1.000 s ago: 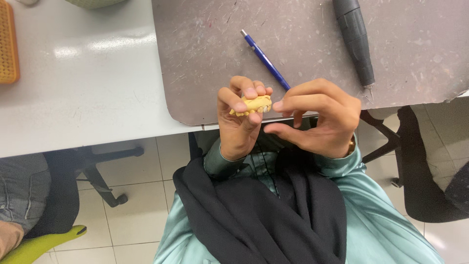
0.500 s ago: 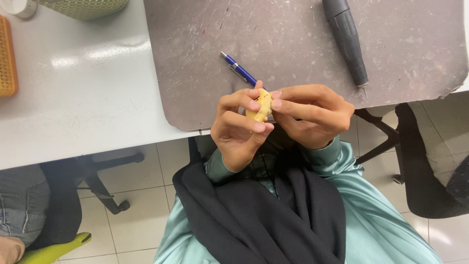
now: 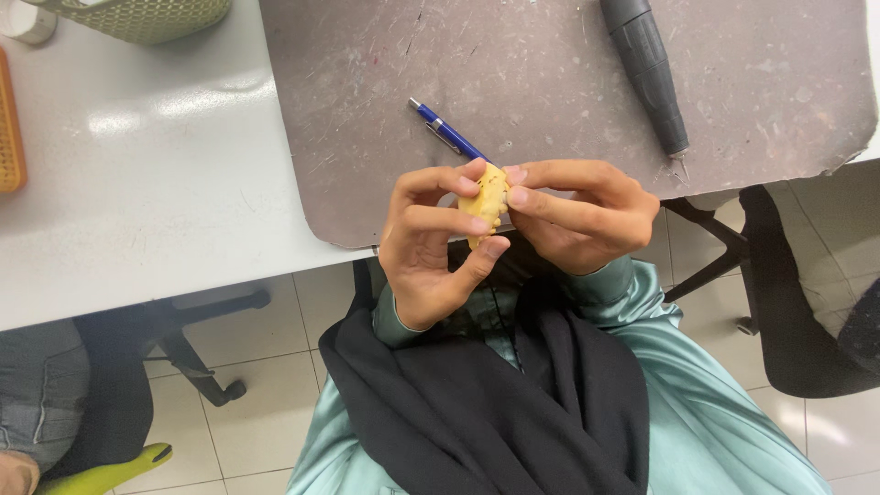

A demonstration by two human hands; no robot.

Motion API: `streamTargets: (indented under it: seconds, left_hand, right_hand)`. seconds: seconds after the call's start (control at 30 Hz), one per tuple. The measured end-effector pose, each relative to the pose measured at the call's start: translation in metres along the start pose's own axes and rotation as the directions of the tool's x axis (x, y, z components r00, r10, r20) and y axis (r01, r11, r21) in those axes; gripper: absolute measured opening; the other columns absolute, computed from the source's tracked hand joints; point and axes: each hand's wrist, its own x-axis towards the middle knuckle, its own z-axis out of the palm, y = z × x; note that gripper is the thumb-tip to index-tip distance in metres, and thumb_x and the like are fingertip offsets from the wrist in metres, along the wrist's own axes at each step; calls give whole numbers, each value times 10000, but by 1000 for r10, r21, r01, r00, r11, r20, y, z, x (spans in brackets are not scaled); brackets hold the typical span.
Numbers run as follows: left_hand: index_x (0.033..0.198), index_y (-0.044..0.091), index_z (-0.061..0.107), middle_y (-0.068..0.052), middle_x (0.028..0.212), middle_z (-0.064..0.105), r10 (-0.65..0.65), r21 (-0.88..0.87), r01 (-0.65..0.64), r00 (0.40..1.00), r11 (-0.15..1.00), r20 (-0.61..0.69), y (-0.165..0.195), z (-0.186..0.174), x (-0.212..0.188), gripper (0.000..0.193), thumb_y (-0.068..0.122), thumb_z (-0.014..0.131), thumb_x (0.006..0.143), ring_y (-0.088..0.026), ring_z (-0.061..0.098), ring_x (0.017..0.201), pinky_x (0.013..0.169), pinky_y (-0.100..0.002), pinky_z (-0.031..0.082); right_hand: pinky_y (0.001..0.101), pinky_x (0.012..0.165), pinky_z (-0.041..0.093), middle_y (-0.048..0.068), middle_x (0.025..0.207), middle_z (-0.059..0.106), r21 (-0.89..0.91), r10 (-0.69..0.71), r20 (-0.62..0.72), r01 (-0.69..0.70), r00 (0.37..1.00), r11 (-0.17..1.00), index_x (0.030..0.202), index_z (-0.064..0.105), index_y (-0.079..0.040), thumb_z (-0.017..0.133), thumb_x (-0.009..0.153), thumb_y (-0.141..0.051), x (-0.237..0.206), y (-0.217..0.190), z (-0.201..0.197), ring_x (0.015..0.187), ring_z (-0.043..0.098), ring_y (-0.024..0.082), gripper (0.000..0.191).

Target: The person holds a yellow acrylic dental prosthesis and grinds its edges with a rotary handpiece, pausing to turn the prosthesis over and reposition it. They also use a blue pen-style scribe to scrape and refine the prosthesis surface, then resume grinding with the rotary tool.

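Centrally in the frame: a small yellow model (image 3: pixel 485 206) of teeth, pinched between both hands just below the near edge of a grey mat (image 3: pixel 550 82). Left hand (image 3: pixel 431 243) curled around it, thumb pressed against the lower end, index and middle fingers hooked over the top; closed on the model. Right hand (image 3: pixel 582 215) closed too, fingertips (image 3: pixel 518 194) pressed against the model's right side, thumb hidden behind the fingers. Model standing roughly upright, a row of small bumps along its left edge; finer detail too small to tell.

Just above the hands, on the mat: a blue pen (image 3: pixel 447 131), lying slantwise, its lower end hidden behind the left fingers. Upper right of the mat: a dark grey handheld tool (image 3: pixel 646 69), thick-bodied, narrowing to a thin tip pointing toward the lower right. Mat scratched and speckled, resting on a white table (image 3: pixel 137 183) filling the left of the frame.

Upper left corner: a woven greenish basket (image 3: pixel 147 14), partly cut off. Far left edge: a strip of an orange tray (image 3: pixel 9 133). Lower middle: teal sleeves and a black scarf (image 3: pixel 477 403) draped down the front. Lower left, under the table: a chair base on tiled floor, plus part of another person's leg.
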Motion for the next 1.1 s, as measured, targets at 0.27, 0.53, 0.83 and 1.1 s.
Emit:
streamTargets:
  seconds: [0.27, 0.53, 0.83, 1.1]
  left_hand:
    - [1276, 59, 563, -194, 1573, 455, -114, -53, 121, 987, 991, 113, 11, -11, 7, 424, -48, 823, 959, -255, 529, 1452, 1216, -387, 516]
    - [1274, 63, 554, -181, 1499, 492, -52, 35, 47, 988, 998, 146, 11, -15, 10, 487, 30, 881, 915, -240, 589, 1374, 1156, -374, 573]
    - [1244, 84, 559, -147, 1459, 510, 8, 217, -45, 985, 975, 172, 16, -16, 9, 540, 78, 930, 852, -233, 588, 1370, 1118, -360, 607]
    - [1212, 65, 516, -147, 1463, 522, -107, 281, 100, 994, 954, 7, 23, -19, 16, 509, 47, 915, 896, -217, 604, 1372, 1139, -367, 596]
  right_hand:
    - [257, 662, 644, 173, 1084, 719, 40, -94, 58, 92, 994, 995, 1083, 746, -37, 867, 818, 150, 10, 7, -3, 885, 774, 237, 347]
    - [284, 717, 667, 166, 1032, 740, 21, -19, 96, 17, 995, 1000, 1060, 750, -28, 882, 841, 74, 17, -3, -6, 893, 783, 244, 275]
    - [261, 696, 667, 138, 1004, 757, 57, 19, 140, -27, 990, 998, 994, 778, -62, 822, 862, 61, 14, 2, -11, 874, 789, 226, 185]
    - [277, 720, 671, 159, 977, 738, 118, -1, 87, -10, 996, 993, 974, 741, -10, 874, 819, 85, 12, 2, -16, 839, 779, 231, 225]
